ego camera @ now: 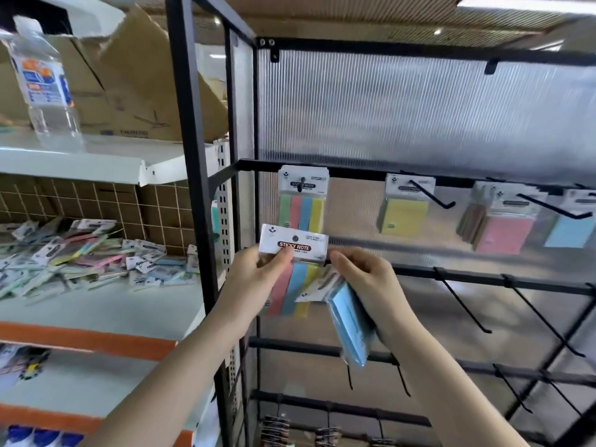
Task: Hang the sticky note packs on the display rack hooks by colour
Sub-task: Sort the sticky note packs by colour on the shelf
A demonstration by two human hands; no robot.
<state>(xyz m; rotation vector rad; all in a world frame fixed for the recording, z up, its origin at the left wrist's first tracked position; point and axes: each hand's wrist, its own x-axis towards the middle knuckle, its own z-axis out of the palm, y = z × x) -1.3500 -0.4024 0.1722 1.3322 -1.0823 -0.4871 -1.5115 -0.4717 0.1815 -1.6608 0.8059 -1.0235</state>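
Left hand (pixel 258 272) pinches a striped sticky note pack (pixel 292 269) below the hung striped pack (pixel 303 201); right hand (pixel 364 279) grips blue packs (pixel 351 324). Loose packs (pixel 80 256) heap on the left shelf (pixel 96 308).

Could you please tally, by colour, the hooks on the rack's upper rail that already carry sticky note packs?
Multicolour striped packs: 1 hook
Yellow packs: 1 hook
Pink packs: 1 hook
Blue packs: 1 hook
Total: 4 loaded hooks in view; the number of packs stacked on each cannot be told.
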